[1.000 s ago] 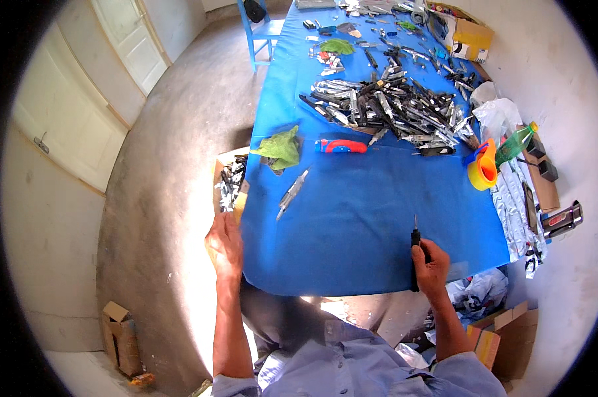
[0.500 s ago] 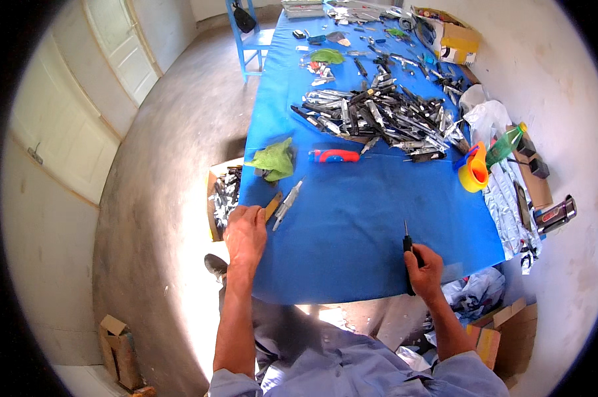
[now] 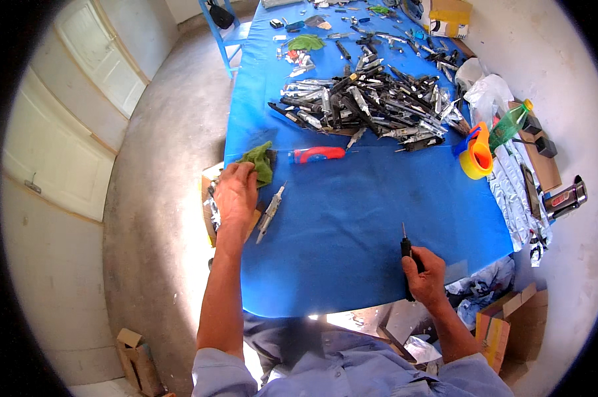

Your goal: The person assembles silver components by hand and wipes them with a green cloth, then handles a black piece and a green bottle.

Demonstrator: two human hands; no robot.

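Observation:
At the table's left edge, my left hand [image 3: 235, 198] has its fingers bent together on the near-left side of a crumpled green cloth [image 3: 264, 162], which still rests on the table. Just to the right of that hand lies a slim silver-grey pen-like part [image 3: 271, 213], its thin tip pointing away. A yellowish flat piece [image 3: 252, 223] shows partly behind the wrist. My right hand [image 3: 426, 272] is closed around the black handle of a screwdriver [image 3: 405, 249], held upright near the table's front edge with its thin metal shaft pointing away.
A large heap of black and silver pen-like parts [image 3: 371, 102] covers the middle of the blue-covered table [image 3: 338, 251]. Before it lies a red-and-blue tool [image 3: 318, 155]. At right stand an orange-yellow container [image 3: 476, 162] and a green bottle [image 3: 510, 124]. An open carton [image 3: 207, 205] sits below the left edge.
My left hand has moved away from me, from beside the yellowish piece up to the green cloth. My right hand keeps the screwdriver in nearly the same place. The view has shifted slightly.

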